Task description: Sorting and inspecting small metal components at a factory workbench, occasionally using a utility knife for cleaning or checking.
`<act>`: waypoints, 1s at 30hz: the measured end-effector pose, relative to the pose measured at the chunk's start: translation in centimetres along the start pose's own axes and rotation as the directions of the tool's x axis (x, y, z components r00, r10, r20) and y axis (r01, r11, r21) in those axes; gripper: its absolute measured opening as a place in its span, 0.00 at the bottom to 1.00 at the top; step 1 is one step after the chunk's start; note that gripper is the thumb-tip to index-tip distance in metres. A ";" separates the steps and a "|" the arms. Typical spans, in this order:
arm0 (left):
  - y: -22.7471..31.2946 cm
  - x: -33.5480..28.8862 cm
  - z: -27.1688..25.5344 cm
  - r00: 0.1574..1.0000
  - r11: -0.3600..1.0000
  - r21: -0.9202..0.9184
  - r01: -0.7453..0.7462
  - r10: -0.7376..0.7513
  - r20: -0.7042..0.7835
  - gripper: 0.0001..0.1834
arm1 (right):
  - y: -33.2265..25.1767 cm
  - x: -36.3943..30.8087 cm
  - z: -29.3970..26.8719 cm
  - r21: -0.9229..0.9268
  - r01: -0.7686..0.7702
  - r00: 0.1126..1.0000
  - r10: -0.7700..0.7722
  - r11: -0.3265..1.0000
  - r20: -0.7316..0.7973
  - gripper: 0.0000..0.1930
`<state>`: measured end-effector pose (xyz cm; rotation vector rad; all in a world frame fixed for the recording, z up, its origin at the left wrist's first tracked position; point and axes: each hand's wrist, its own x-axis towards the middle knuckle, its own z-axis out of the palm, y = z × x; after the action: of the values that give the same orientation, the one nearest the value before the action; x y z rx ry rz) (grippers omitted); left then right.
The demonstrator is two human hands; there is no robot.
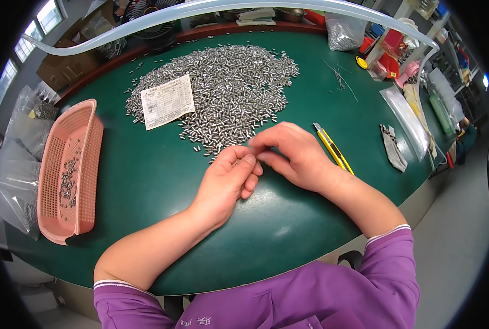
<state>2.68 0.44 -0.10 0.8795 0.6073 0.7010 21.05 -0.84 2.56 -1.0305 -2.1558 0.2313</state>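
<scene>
My left hand [229, 178] is closed, thumb laid over curled fingers, above the green table just in front of the pile. What lies inside it is mostly hidden. Against its fingertips, my right hand [296, 153] is bent with thumb and forefinger close together in a pinch. Anything between those fingers is too small to make out. Right behind both hands spreads a large heap of small silvery metal pieces [233, 82], short and cylinder-like. A printed paper slip [167, 102] rests on the heap's left side.
A pink plastic basket [86, 181] with a few metal pieces stands at the left, beside filled clear bags [17, 181]. Right of my hands lies a yellow box cutter [334, 148]. Farther right are thin wires [340, 79], a grey cloth-like item [392, 148] and clear plastic sleeves [406, 123].
</scene>
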 end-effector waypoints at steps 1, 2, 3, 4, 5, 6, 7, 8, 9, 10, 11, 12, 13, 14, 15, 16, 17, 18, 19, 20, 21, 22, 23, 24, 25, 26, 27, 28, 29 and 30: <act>-0.1 0.0 -0.1 1.000 1.000 -0.027 -0.011 0.011 -0.004 0.08 | 0.2 0.0 0.1 0.020 -0.040 0.998 0.041 0.999 -0.042 0.15; -0.2 0.0 -0.2 1.000 0.999 -0.031 -0.021 0.021 0.003 0.09 | 0.3 0.1 0.1 0.014 -0.091 0.994 0.092 0.996 -0.052 0.17; -0.2 0.0 -0.2 1.000 0.999 -0.030 -0.020 0.020 0.002 0.09 | 0.6 0.1 0.2 0.015 -0.091 0.994 0.092 0.996 -0.053 0.17; -0.2 0.0 -0.1 1.000 0.999 -0.031 -0.024 0.023 -0.005 0.10 | 1.0 0.0 0.4 -0.069 -0.084 0.995 0.081 0.994 -0.050 0.18; -0.2 0.0 -0.1 1.000 0.999 -0.033 -0.027 0.026 -0.011 0.11 | 1.4 -0.1 0.6 -0.152 -0.077 0.996 0.070 0.985 -0.047 0.18; -0.1 0.0 -0.1 1.000 0.999 -0.032 -0.027 0.026 -0.011 0.11 | 1.9 -0.3 0.8 -0.152 -0.077 0.996 0.070 0.985 -0.048 0.18; -0.1 -0.1 0.0 1.000 0.999 -0.027 -0.025 0.025 -0.012 0.12 | 2.3 -0.5 1.0 -0.176 -0.074 0.997 0.074 0.982 -0.009 0.18; 0.0 -0.1 0.0 1.000 0.999 -0.022 -0.023 0.023 -0.013 0.13 | 2.6 -0.6 1.1 -0.200 -0.070 0.997 0.078 0.977 0.030 0.17; 0.0 -0.1 0.0 1.000 1.000 -0.021 -0.023 0.023 -0.013 0.13 | 2.6 -0.6 1.1 -0.200 -0.070 0.997 0.077 0.977 0.030 0.17; 0.0 -0.1 0.0 1.000 0.999 -0.022 -0.024 0.023 -0.011 0.13 | 2.6 -0.6 1.1 -0.196 -0.081 0.996 0.085 0.977 0.012 0.14; 0.0 -0.1 0.0 1.000 0.999 -0.023 -0.024 0.024 -0.009 0.14 | 2.6 -0.6 1.1 -0.192 -0.092 0.996 0.093 0.977 -0.005 0.11; 0.0 -0.1 0.0 1.000 0.999 -0.024 -0.025 0.024 -0.009 0.14 | 2.6 -0.6 1.2 -0.192 -0.092 0.996 0.093 0.977 -0.005 0.11; 0.0 -0.2 0.0 1.000 0.999 -0.018 -0.026 0.026 -0.012 0.14 | 2.7 -0.7 1.2 -0.190 -0.102 0.995 0.104 0.976 0.002 0.11; 0.0 -0.2 0.0 0.999 1.000 -0.013 -0.028 0.028 -0.015 0.14 | 2.8 -0.8 1.2 -0.189 -0.112 0.993 0.116 0.975 0.008 0.10; 0.0 -0.2 0.0 1.000 1.000 -0.013 -0.028 0.028 -0.015 0.14 | 2.7 -0.8 1.1 -0.189 -0.113 0.993 0.117 0.975 0.008 0.10; 0.0 -0.1 -0.1 1.000 0.999 -0.028 -0.026 0.025 -0.017 0.13 | 2.6 -0.7 1.0 -0.202 -0.093 0.995 0.098 0.975 0.018 0.11; -0.1 -0.1 -0.1 1.000 0.999 -0.042 -0.023 0.022 -0.019 0.12 | 2.5 -0.6 0.9 -0.214 -0.072 0.996 0.080 0.974 0.029 0.12; 0.0 -0.2 0.0 1.000 0.999 -0.043 -0.022 0.022 -0.019 0.12 | 2.3 -0.6 0.9 -0.214 -0.073 0.996 0.081 0.974 0.029 0.12; 0.1 -0.2 0.1 0.999 0.998 -0.060 -0.025 0.023 -0.041 0.12 | 2.1 -0.6 1.1 -0.206 -0.083 0.996 0.087 0.975 0.009 0.11; 0.1 -0.2 0.2 0.998 0.997 -0.078 -0.028 0.023 -0.062 0.11 | 2.0 -0.5 1.2 -0.198 -0.094 0.996 0.093 0.976 -0.011 0.10; 0.0 -0.2 0.1 0.998 0.997 -0.078 -0.025 0.021 -0.062 0.11 | 1.9 -0.5 1.2 -0.198 -0.096 0.995 0.096 0.975 -0.011 0.10; -0.1 -0.3 0.1 0.996 0.992 -0.116 -0.057 0.049 -0.075 0.12 | 1.8 -0.5 1.1 -0.185 -0.076 0.997 0.081 0.980 0.020 0.10; -0.1 -0.4 0.0 0.993 0.984 -0.152 -0.089 0.076 -0.090 0.12 | 1.7 -0.5 1.0 -0.171 -0.057 0.997 0.066 0.984 0.050 0.10; -0.1 -0.4 0.1 0.991 0.985 -0.143 -0.100 0.085 -0.108 0.13 | 1.7 -0.5 1.0 -0.171 -0.059 0.996 0.068 0.983 0.049 0.10; -0.1 -0.5 0.2 0.991 0.985 -0.143 -0.097 0.082 -0.108 0.13 | 1.8 -0.6 1.0 -0.173 -0.039 0.996 0.052 0.984 0.068 0.10; 0.0 -0.5 0.3 0.987 0.981 -0.158 -0.110 0.089 -0.131 0.13 | 1.8 -0.6 1.0 -0.173 -0.019 0.996 0.035 0.985 0.087 0.10; 0.0 -0.6 0.4 0.983 0.977 -0.173 -0.123 0.096 -0.154 0.12 | 1.9 -0.7 0.9 -0.172 -0.022 0.996 0.037 0.985 0.086 0.10; -0.1 -0.5 0.2 0.984 0.977 -0.174 -0.121 0.095 -0.154 0.12 | 1.8 -0.7 0.9 -0.176 -0.024 0.995 0.042 0.984 0.094 0.11; -0.2 -0.4 -0.1 0.983 0.975 -0.178 -0.135 0.109 -0.151 0.12 | 1.8 -0.7 0.9 -0.181 -0.027 0.994 0.046 0.983 0.101 0.11; -0.4 -0.4 -0.2 0.981 0.972 -0.182 -0.149 0.123 -0.148 0.12 | 1.7 -0.6 0.9 -0.181 -0.028 0.994 0.047 0.983 0.102 0.11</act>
<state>2.38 0.10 -0.46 0.7017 0.5923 0.9345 21.69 -0.06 0.86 -1.1848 -2.2868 0.1127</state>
